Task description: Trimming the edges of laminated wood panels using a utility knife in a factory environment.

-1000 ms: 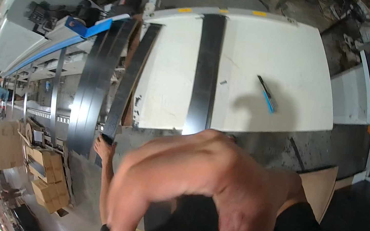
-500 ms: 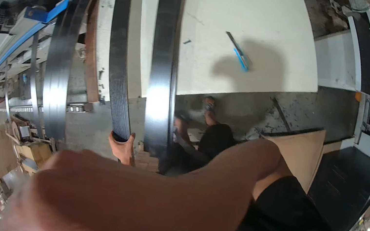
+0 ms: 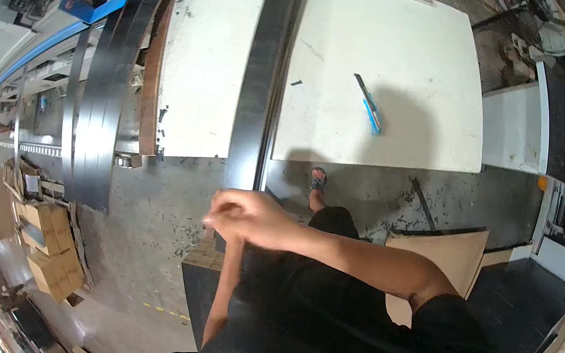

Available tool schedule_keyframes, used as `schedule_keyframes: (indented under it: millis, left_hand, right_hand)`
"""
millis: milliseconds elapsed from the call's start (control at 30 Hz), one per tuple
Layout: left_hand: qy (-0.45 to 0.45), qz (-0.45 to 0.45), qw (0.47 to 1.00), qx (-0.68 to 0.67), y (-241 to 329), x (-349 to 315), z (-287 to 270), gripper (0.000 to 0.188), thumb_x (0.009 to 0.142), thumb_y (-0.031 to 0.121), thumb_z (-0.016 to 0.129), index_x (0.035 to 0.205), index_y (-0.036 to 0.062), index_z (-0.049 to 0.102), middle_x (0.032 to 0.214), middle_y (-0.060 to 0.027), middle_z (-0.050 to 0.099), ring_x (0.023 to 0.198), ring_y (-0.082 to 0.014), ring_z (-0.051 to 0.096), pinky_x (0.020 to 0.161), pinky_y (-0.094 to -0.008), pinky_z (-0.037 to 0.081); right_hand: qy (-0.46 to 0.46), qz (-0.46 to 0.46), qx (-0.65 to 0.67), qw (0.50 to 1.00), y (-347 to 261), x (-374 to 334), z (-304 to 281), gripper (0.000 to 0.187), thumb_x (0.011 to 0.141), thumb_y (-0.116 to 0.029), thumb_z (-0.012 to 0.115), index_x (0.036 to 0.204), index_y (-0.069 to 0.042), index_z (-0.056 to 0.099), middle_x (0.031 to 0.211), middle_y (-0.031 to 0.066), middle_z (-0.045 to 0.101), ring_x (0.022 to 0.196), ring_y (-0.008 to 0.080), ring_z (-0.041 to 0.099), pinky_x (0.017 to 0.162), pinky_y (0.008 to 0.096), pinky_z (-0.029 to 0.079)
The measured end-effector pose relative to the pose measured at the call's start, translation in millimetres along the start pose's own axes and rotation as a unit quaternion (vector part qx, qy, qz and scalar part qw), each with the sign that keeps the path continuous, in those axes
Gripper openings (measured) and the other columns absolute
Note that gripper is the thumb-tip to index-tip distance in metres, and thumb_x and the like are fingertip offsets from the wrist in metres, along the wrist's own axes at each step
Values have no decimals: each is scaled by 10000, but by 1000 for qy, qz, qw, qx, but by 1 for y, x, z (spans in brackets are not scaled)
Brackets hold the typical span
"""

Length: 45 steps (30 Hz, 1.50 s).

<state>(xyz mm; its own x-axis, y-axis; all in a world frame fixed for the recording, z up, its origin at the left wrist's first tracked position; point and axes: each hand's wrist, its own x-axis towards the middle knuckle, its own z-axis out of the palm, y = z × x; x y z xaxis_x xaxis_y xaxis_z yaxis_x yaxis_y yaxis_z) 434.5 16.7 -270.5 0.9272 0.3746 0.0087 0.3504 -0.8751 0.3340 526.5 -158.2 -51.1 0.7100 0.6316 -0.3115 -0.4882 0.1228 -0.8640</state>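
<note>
A long black plank [image 3: 260, 82] lies across the white worktable [image 3: 396, 45], running from the far edge toward me. Along its right side runs a thin dark edge strip [image 3: 274, 122]. My right hand [image 3: 249, 217] is at the near end of the plank, its fingers curled; what they close on, if anything, is hidden. My left hand [image 3: 232, 237] comes up from below beneath the right one, its fingers mostly covered. To the right on the table lies a utility knife [image 3: 371, 113] with a blue handle.
Several black planks [image 3: 104, 107] lie side by side at the left, beyond a brown board edge [image 3: 152, 78]. Cardboard boxes [image 3: 52, 242] stand at lower left. A tan panel [image 3: 434, 260] leans at right. Near my left arm is a stack of brown-edged boards [image 3: 204, 253].
The separate ribbed plank my left hand gripped no longer lies apart on the left. Both hands have come together at the remaining plank's near end. The view has shifted.
</note>
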Motion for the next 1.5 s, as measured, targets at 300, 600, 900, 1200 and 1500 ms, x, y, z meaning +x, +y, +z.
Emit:
schedule_keyframes:
  millis: [300, 600, 900, 1200, 1500]
  left_hand:
    - [-61, 63, 989, -121, 3, 22, -13, 868, 879, 460, 840, 1482, -60, 492, 1447, -313, 568, 1354, -491, 537, 1153, -531, 433]
    - [162, -50, 972, 162, -222, 235, -86, 952, 926, 484, 777, 1578, -87, 384, 1607, -333, 427, 1512, -495, 379, 1300, -534, 245]
    - [70, -31, 989, 127, -209, 257, -90, 662, 801, 309, 877, 1287, -25, 577, 1365, -249, 577, 1336, -414, 527, 1188, -499, 390]
    - [0, -65, 996, 65, -222, 237, -106, 841, 623, 381, 949, 1263, -38, 601, 1262, -235, 590, 1258, -441, 575, 1083, -508, 479]
    - [8, -125, 986, -111, -60, 81, -78, 873, 654, 425, 933, 1312, -17, 568, 1280, -209, 549, 1144, -459, 641, 955, -537, 550]
  right_hand:
    - [212, 223, 104, 946, 178, -21, -89, 482, 995, -507, 742, 1201, -73, 707, 1095, 79, 723, 970, 172, 710, 903, 327, 575]
    - [236, 241, 85, 938, 207, -18, -90, 412, 994, -490, 753, 1117, -107, 665, 1070, 60, 733, 938, 186, 721, 871, 340, 565]
    - [300, 252, 117, 913, 221, -1, -91, 464, 998, -477, 738, 1179, -62, 637, 1084, 86, 725, 938, 202, 718, 856, 342, 576]
    - [296, 239, 172, 909, 222, 20, -105, 591, 981, -564, 729, 1243, -46, 618, 1197, 123, 692, 1091, 280, 693, 995, 444, 552]
    - [293, 218, 205, 908, 248, 35, -123, 1026, 935, -731, 687, 1546, 52, 429, 1515, 207, 536, 1386, 344, 535, 1173, 490, 451]
